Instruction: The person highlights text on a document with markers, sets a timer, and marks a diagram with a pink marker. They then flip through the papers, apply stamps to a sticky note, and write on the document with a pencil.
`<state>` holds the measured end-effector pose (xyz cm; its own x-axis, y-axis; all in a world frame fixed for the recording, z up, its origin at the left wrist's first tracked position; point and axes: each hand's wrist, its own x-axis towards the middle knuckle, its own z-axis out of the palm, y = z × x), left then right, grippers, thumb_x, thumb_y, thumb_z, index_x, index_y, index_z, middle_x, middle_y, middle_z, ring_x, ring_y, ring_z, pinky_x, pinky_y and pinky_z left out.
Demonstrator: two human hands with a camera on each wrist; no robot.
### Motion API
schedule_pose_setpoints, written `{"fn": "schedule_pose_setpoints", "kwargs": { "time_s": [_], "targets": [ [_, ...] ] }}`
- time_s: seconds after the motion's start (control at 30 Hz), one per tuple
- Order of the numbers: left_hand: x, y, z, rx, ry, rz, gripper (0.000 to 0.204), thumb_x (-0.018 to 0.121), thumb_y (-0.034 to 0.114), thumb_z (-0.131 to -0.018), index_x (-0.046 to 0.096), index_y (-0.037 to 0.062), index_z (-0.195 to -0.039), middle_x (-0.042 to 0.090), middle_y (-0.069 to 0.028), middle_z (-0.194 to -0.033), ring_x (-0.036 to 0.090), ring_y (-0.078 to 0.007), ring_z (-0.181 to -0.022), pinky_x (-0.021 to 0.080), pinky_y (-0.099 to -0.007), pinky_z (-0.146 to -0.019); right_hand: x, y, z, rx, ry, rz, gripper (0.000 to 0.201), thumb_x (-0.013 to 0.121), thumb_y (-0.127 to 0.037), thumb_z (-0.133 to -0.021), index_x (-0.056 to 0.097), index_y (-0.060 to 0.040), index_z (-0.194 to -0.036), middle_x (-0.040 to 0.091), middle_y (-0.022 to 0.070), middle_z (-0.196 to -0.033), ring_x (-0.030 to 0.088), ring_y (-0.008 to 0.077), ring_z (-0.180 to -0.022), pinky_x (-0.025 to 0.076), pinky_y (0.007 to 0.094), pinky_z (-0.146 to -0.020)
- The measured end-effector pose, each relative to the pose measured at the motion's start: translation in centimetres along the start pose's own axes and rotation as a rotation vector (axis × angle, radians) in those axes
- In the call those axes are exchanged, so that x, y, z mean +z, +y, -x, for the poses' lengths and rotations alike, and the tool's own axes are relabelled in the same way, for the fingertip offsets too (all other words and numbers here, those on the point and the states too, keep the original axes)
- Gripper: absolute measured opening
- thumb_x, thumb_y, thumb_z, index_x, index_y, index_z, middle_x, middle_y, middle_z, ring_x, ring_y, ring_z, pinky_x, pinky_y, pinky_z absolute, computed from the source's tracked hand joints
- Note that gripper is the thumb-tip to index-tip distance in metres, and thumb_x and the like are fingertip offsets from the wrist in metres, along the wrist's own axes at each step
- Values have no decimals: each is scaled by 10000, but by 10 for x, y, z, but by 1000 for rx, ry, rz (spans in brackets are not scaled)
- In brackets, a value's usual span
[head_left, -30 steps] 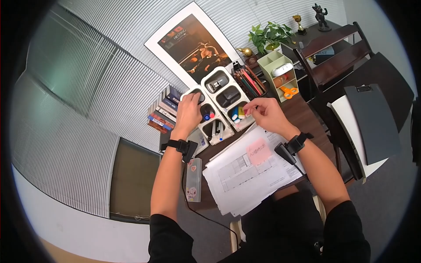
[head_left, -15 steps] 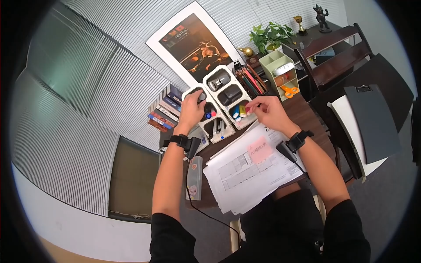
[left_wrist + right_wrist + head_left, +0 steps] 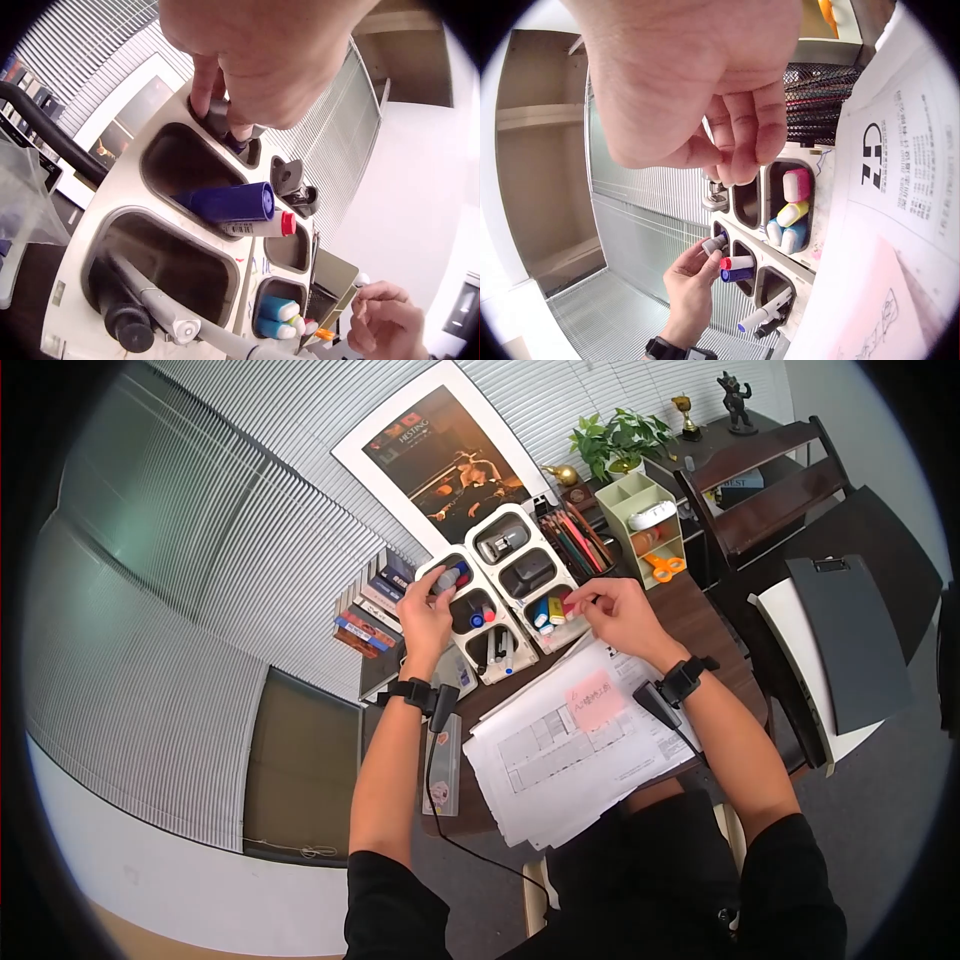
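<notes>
My left hand [image 3: 425, 618] is at the far-left compartment of the white organizer [image 3: 124, 187], pinching a small grey cylinder [image 3: 714, 244] between thumb and fingers. Something blue shows beside the cylinder, partly hidden by the fingers in the left wrist view. In the compartment just nearer lie a thick blue marker [image 3: 225, 202] and a white marker with a red cap [image 3: 262, 225]. Over the near right compartment hovers my right hand [image 3: 622, 618], fingers loosely bent and nothing between them. Below it are a pink block-shaped item [image 3: 796, 184], a yellow one [image 3: 793, 214] and blue-and-white ones [image 3: 791, 238].
Slim pens [image 3: 497, 652] stand in the nearest left compartment. Behind are a mesh holder of pencils [image 3: 578, 545] and a green caddy [image 3: 630, 490] with orange scissors [image 3: 662, 567]. Papers [image 3: 540, 770] cover the desk front; books [image 3: 375, 610] stand at left.
My left hand has drawn back a little with the grey cylinder, so more of it and blue and red items in that compartment show. The right hand stays nearly still.
</notes>
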<state>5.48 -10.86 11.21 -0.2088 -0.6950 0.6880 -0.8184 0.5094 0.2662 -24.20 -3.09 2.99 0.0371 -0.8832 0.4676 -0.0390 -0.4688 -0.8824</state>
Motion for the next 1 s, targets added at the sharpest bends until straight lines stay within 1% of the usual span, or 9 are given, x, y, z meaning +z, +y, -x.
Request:
{"fn": "schedule_pose_setpoints", "kwargs": {
  "time_s": [0.17,0.3,0.33,0.4,0.53,0.63,0.8,0.97,1.0],
  "targets": [
    [0,-2,-3,-109,20,102,351,755,37,-855,712,48,-1204,743,-146,-1004,639,-136,-756,551,-298,-668,2,10,-1,-8,1,-46,162,609,-15,-884,741,27,-968,747,66,-801,511,45,-533,421,242,-512],
    [-3,6,-2,-164,9,109,348,757,54,-860,718,59,-1206,738,-133,-979,641,-145,-758,548,-283,-680,3,10,-1,5,-3,-46,164,603,-11,-889,738,34,-969,747,67,-813,515,40,-536,420,238,-512],
    [-4,5,-2,-165,11,109,348,757,54,-860,718,59,-1206,738,-133,-979,641,-145,-758,548,-283,-680,3,10,-2,4,-4,-46,164,603,-11,-889,738,34,-969,747,67,-813,515,40,-536,420,238,-512],
    [-2,2,-3,-95,50,99,352,753,28,-845,711,21,-1195,736,-140,-916,544,-127,-602,470,-290,-591,3,9,-1,26,-6,-39,163,603,-12,-891,738,35,-969,747,70,-812,518,41,-537,423,238,-514],
    [1,-4,-3,-84,79,149,351,757,32,-847,711,20,-1195,723,-144,-898,534,-130,-603,467,-295,-591,4,9,-1,-13,9,-50,161,603,-13,-893,738,35,-967,747,76,-811,517,44,-534,424,241,-516],
    [0,-2,-5,-34,53,63,356,757,24,-837,710,15,-1189,713,-166,-930,575,-176,-637,485,-318,-626,2,8,-1,6,-2,-9,164,602,-14,-893,739,34,-969,746,78,-809,522,44,-535,424,243,-515],
    [3,7,-8,62,-40,-41,431,730,-14,-804,683,17,-1231,707,-198,-1037,654,-350,-935,515,-411,-841,2,11,-1,2,-7,-17,169,605,-17,-894,742,28,-981,747,73,-816,526,44,-532,414,240,-503],
    [6,5,-11,17,-49,-27,477,726,-21,-802,643,-10,-1271,712,-195,-1049,650,-368,-992,510,-428,-891,2,12,-1,14,-11,-46,172,606,-15,-896,741,30,-993,754,65,-847,523,38,-533,417,232,-503],
    [7,2,-11,47,-34,-61,473,739,-6,-806,654,14,-1271,724,-165,-1044,658,-304,-873,522,-386,-796,2,10,-1,20,-9,-58,173,605,-13,-896,741,29,-994,755,62,-848,520,36,-533,418,231,-503]
  ]
}}
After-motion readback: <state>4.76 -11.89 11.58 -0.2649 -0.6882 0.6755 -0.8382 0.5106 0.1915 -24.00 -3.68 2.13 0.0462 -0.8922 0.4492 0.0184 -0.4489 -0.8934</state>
